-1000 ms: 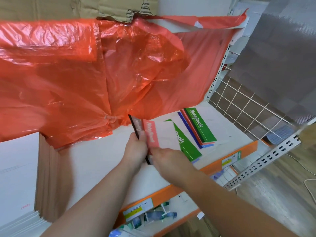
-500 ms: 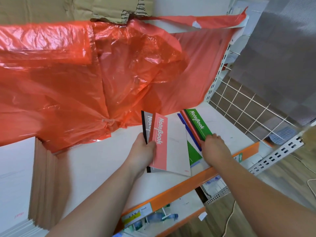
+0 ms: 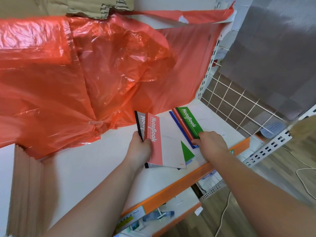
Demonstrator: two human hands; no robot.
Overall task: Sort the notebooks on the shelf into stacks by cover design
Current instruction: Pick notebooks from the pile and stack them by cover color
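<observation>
My left hand [image 3: 139, 148] grips two notebooks by their spines: a pink-striped notebook [image 3: 165, 142] on top and a black-and-grey notebook [image 3: 140, 124] under it. To the right a fanned pile lies on the white shelf [image 3: 95, 165], with a green-striped notebook [image 3: 189, 121] on top and red and blue spines [image 3: 179, 127] showing beneath. My right hand [image 3: 211, 142] grips the near end of that pile. Another green notebook [image 3: 187, 151] peeks out under the pink one.
Red plastic sheeting [image 3: 85, 74] hangs over the back of the shelf. A stack of brown-edged paper [image 3: 25, 185] stands at the left. The orange shelf edge [image 3: 171, 187] runs in front, a wire grid panel [image 3: 239, 103] closes the right side, and a lower shelf holds small items.
My right hand left the pink notebook, reached right and took hold of the green-topped pile. My left hand turned the two held notebooks flatter, covers facing up.
</observation>
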